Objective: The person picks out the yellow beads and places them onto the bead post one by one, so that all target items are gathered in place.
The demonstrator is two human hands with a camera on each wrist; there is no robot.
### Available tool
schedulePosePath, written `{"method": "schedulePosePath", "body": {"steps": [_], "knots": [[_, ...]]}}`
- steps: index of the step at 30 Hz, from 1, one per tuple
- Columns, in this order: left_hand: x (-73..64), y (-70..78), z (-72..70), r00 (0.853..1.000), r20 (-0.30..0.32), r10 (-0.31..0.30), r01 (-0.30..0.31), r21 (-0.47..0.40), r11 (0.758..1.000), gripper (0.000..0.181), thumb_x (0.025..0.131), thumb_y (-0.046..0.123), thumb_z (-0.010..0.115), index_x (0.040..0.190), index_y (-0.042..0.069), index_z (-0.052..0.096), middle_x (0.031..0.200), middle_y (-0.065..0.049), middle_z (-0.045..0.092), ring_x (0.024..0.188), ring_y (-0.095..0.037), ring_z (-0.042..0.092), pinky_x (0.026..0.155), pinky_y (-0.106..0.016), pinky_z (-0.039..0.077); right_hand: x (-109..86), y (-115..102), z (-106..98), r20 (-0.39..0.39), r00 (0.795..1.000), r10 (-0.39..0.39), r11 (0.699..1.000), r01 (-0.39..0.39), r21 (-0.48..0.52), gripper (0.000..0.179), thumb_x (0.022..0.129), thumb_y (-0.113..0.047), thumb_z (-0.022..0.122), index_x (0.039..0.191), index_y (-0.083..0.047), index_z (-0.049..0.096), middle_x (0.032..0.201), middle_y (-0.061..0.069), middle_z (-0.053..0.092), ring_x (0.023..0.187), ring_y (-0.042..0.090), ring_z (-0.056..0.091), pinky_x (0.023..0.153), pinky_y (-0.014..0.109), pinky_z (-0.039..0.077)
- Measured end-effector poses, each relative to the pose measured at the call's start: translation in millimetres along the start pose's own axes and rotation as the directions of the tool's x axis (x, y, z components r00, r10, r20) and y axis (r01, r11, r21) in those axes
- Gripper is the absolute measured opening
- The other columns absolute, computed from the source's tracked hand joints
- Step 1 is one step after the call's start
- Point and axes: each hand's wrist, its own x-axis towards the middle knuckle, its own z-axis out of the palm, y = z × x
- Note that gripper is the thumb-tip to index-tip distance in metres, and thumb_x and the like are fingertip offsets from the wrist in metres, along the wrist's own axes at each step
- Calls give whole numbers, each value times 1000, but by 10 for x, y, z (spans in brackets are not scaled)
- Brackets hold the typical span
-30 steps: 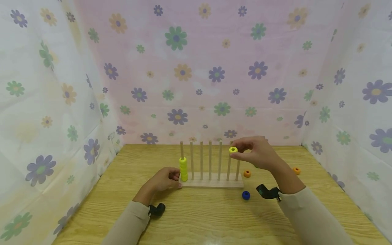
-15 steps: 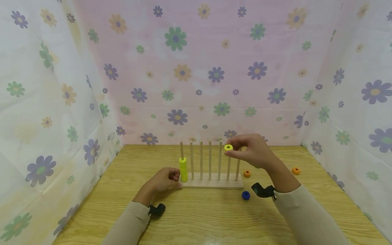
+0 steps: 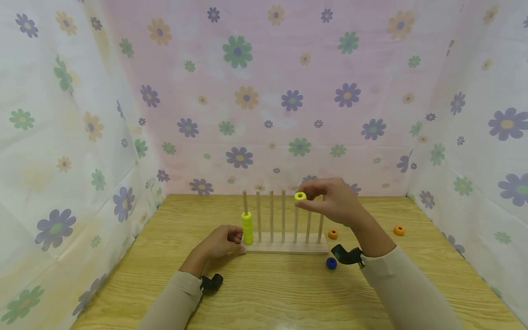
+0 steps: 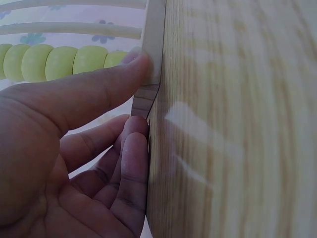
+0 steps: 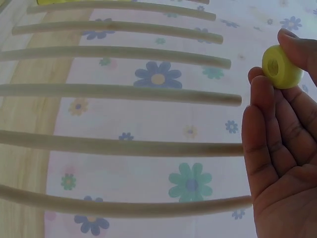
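Several upright pegs rise from a wooden peg stand (image 3: 284, 249). On its leftmost peg sits a stack of yellow beads (image 3: 247, 229); the other pegs carry none. My left hand (image 3: 220, 242) holds the stand's left end: in the left wrist view the thumb (image 4: 106, 89) presses on the base and the fingertips meet its end. High up near the peg tops, my right hand (image 3: 336, 202) pinches one yellow bead (image 5: 287, 72) between thumb and fingers. In the head view that bead overlaps the top of the third peg from the right, its hole facing up.
An orange bead (image 3: 333, 234) lies just right of the stand, and another orange bead (image 3: 399, 230) farther right. A blue bead (image 3: 331, 263) lies in front of the stand's right end. Flowered cloth walls (image 3: 264, 114) enclose the wooden table (image 3: 264, 293) at the back and sides.
My right hand has moved left and slightly up with the yellow bead, from the second peg from the right to the third. The left hand and the stand have stayed in place.
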Motion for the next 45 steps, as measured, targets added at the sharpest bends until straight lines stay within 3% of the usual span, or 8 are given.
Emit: {"method": "schedulePosePath", "body": {"steps": [5,16,28,33,45], "knots": [[-15,-3,3,1000,0,1,-1,-8,1000,55,86,20,87,134,5,65,108,-3,65,98,-19,59,89,-35,51,48,-1,59,-1,1000,-9,999,9,35,19,89,-26,84,107,-23,79,94,-10,75,81,9,70,72,29,58],[3,-21,0,1000,5,4,-4,-17,1000,54,86,20,87,133,6,65,109,-2,65,99,-18,60,89,-35,52,139,-63,109,3,999,-33,999,33,26,19,90,-30,84,107,-23,78,91,-11,75,79,9,69,58,35,53],[-12,-1,-2,1000,8,-5,5,-19,1000,56,87,20,86,136,5,64,113,-3,66,101,-18,61,92,-36,53,232,-117,180,-3,1000,-25,997,25,67,19,89,-26,84,107,-23,79,93,-8,75,82,11,70,65,28,55],[-26,11,-6,1000,15,-3,3,-30,1000,51,88,18,85,134,7,65,112,-4,66,100,-19,61,90,-36,53,276,-128,231,-8,1000,-11,998,11,57,20,89,-28,85,108,-24,79,94,-9,75,83,10,71,70,28,57],[-30,9,-2,1000,13,0,0,-19,1000,50,88,18,85,133,6,65,110,-4,66,99,-19,60,88,-36,53,404,-168,334,-3,1000,-6,999,6,49,19,90,-37,82,108,-29,78,93,-11,74,81,9,69,67,34,56]]}}
